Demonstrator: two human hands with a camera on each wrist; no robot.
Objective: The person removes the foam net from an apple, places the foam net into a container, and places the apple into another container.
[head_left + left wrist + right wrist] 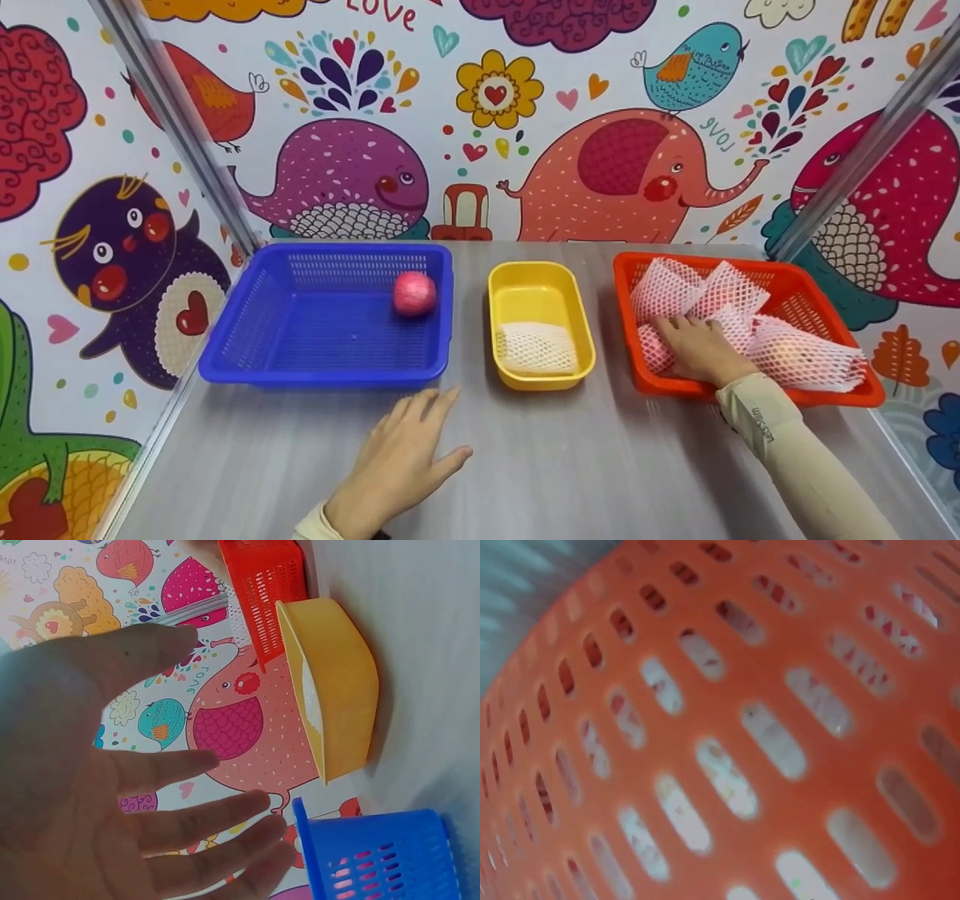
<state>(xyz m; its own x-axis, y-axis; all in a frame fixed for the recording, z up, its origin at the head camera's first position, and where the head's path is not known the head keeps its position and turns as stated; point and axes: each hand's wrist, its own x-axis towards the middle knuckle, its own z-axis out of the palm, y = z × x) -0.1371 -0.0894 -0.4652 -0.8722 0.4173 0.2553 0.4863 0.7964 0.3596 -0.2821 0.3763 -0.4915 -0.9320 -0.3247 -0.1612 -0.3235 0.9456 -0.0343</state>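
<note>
My right hand (697,349) reaches into the red basket (832,300), its fingers over fruits in pale foam nets. It touches the netted fruit (654,349) at the front left; the thumb is hidden, so I cannot tell whether it grips. More netted fruits lie behind it, with a yellowish one (799,352) to its right. The right wrist view shows only the slotted red basket wall (705,720) close up. My left hand (401,457) hovers before the blue basket (322,375), holding nothing, its fingers straight and spread with the thumb apart.
A round pinkish-red fruit (415,293) sits in the blue basket's right side. Between the baskets stands a yellow tub (536,296) with a white foam net (538,347) inside. Cartoon-printed walls (495,165) close off the grey table (540,465) behind and at the sides.
</note>
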